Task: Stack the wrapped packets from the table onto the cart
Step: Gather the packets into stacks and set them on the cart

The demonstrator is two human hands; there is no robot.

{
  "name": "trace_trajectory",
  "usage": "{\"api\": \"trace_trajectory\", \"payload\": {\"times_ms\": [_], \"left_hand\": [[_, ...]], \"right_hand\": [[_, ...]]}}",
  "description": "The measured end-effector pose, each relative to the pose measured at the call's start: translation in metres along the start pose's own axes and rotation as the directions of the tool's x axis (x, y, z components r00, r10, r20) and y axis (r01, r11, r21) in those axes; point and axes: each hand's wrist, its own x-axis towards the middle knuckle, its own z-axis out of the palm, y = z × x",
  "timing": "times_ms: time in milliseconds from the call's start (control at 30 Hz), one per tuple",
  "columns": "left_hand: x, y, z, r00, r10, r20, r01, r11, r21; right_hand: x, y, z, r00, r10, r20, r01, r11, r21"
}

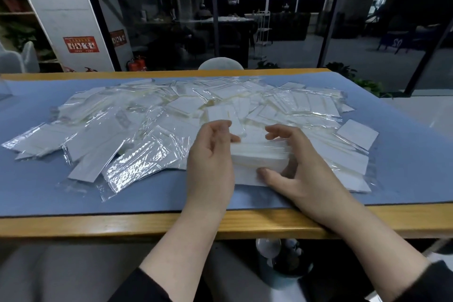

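Both hands work at the near middle of the table, gathering a small bundle of wrapped packets [259, 154] between them. The left hand [210, 154] stands edge-on against the bundle's left end, its fingers curled and apparently pinching one upright packet [232, 121] at the top. The right hand [294, 169] cups the bundle from the right, thumb pressed against its near face and fingers arched over the far side, so the bundle is squared up between the two palms while resting on the pile beneath it.

Taken from the largest thing down: the wooden table [147, 224] runs across the whole view, and a blue mat [36, 193] covers nearly all of its top. Over the mat spreads a wide loose heap of packets [137, 115], white sheets sealed in clear film, lying at every angle and overlapping from the far edge to the near one. One single packet [356, 137] lies apart at the right edge of the heap.

As for progress, the job looks to be at or near its beginning. The heap is large and unsorted, only the one bundle is gathered, and it sits on the table, not lifted. No cart can be made out anywhere close to the person (a pale wheeled rack shows only in the dark glass behind, too dim to judge), so nothing can be said of any packets already stacked there. Almost all of the carrying appears to remain.
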Motion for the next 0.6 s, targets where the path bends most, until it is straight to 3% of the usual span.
{"api": "trace_trajectory", "payload": {"times_ms": [133,300,467,600], "left_hand": [[0.0051,-0.0067,-0.0028,0.998,-0.061,-0.007,0.061,0.997,-0.039],[0.0049,-0.006,0.0003,0.999,-0.033,-0.009,0.033,0.999,-0.029],[0.0031,-0.0045,0.0047,0.996,0.007,0.09,-0.02,0.991,0.134],[0.0025,-0.0054,0.0014,0.998,-0.003,0.062,-0.001,0.998,0.063]], "right_hand": [[0.0025,0.0016,0.0005,0.998,0.023,-0.059,-0.023,1.0,-0.003],[-0.0005,-0.0013,0.0014,1.0,-0.027,0.005,0.027,1.0,-0.014],[-0.0007,-0.0002,0.002,0.995,-0.073,0.073,0.074,0.997,-0.016],[0.0013,0.0037,0.0018,0.996,0.0,-0.087,0.005,0.999,0.052]]}}
